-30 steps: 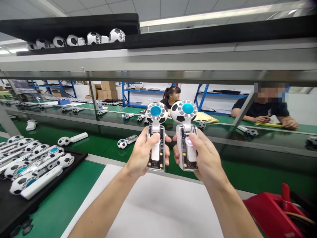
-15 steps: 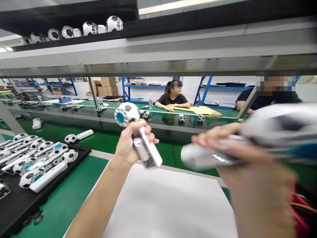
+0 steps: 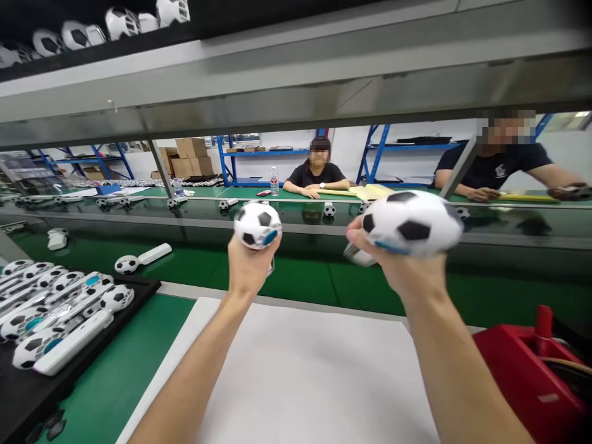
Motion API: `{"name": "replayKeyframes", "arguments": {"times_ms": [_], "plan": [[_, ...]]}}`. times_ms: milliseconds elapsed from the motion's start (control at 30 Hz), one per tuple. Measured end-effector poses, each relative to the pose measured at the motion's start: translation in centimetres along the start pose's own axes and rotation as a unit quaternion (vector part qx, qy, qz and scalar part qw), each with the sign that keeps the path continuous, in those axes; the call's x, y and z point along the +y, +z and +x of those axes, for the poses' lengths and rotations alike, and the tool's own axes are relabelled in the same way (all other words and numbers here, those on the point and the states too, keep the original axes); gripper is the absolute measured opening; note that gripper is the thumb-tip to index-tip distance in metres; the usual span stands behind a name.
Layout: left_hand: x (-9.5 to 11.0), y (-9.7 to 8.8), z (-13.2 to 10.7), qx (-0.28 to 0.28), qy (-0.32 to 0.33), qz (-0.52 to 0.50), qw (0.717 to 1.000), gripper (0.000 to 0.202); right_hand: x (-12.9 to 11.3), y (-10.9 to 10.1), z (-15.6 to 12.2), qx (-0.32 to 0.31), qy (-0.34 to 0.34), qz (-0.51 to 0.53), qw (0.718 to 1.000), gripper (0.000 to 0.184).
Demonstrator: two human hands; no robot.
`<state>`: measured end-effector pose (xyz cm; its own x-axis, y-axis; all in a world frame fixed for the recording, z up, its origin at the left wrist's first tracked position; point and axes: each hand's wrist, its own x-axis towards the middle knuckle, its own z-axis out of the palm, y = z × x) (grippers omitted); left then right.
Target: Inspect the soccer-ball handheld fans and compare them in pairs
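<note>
My left hand point(image 3: 247, 265) is closed around the handle of a handheld fan point(image 3: 255, 223), whose round head is patterned like a black-and-white football. A blue part shows low on that head, and the handle is mostly hidden behind my fingers. Another football-headed fan point(image 3: 414, 228) is in my right hand point(image 3: 409, 271), its head slightly blurred and larger in view. Part of its white handle sticks out to the left below my thumb. Both fans are held up above a white sheet point(image 3: 314, 370), at the near side of the green conveyor belt.
At left, a black tray point(image 3: 83, 370) bears several similar fans. One fan point(image 3: 127, 264) lies on the green belt point(image 3: 305, 283). A red device point(image 3: 527, 364) stands at right. Overhead runs a grey shelf point(image 3: 296, 80) with more ball heads. Two people sit across the line.
Both hands have turned the fans, so the patterned heads now face me. My right hand has moved left. The view has shifted, bringing the red device further into sight.
</note>
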<state>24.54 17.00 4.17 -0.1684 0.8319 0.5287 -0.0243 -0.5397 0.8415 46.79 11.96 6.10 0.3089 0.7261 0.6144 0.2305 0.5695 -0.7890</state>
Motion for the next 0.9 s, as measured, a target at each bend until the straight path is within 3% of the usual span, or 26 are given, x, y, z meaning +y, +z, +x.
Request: {"name": "replayKeyframes", "arguments": {"times_ms": [67,133,267,367,533,633,767,900], "plan": [[-3.2,0.3,0.8,-0.063,0.025,0.076,0.995,0.034,3.1,1.4,1.1,-0.010,0.059,-0.059,0.996,0.034],[-6.1,0.5,1.0,-0.114,0.011,0.141,0.983,0.033,6.6,1.9,1.8,-0.027,0.137,-0.137,0.981,0.037],[-10.9,0.9,0.5,-0.155,-0.033,0.162,0.974,0.034,12.6,1.4,1.8,-0.041,0.211,-0.248,0.945,0.037],[-13.3,1.2,0.2,-0.176,-0.041,0.179,0.967,0.040,14.8,1.0,1.1,-0.055,0.242,-0.345,0.905,0.038],[-14.4,1.1,-0.2,-0.190,-0.005,0.271,0.944,0.040,15.4,0.8,0.2,-0.137,0.287,-0.478,0.819,0.028],[-14.6,0.9,-0.4,-0.194,0.042,0.346,0.917,0.036,14.9,0.9,0.2,-0.175,0.287,-0.520,0.785,0.023],[-15.8,0.4,-0.7,-0.196,0.065,0.424,0.882,0.032,13.6,1.2,0.7,-0.189,0.259,-0.545,0.775,0.037],[-17.2,-0.3,-0.7,-0.200,0.029,0.469,0.860,0.035,12.7,1.4,0.8,-0.227,0.234,-0.512,0.795,0.053]]}}
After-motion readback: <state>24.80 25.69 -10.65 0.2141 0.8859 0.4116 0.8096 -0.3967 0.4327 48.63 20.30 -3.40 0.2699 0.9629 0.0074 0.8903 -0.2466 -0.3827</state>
